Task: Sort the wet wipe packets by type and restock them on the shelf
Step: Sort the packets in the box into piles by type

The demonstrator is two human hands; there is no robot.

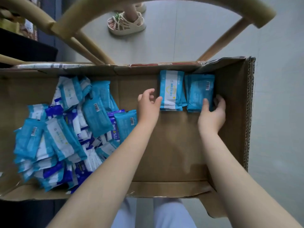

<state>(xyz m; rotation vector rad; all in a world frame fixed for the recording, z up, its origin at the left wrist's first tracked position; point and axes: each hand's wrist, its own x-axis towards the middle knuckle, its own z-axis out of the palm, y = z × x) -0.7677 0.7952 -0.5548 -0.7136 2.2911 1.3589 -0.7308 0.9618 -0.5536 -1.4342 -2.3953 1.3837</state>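
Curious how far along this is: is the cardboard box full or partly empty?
Partly empty. A loose heap of packets fills the left end of the box, two small stacks sit far right, bare floor shows between.

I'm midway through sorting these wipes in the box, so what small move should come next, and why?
Probably release both stacks and send the left hand to the mixed pile for another light blue packet. The left stack and right stack sit squared against the far wall of the box, while the pile mixes light and dark blue packets.
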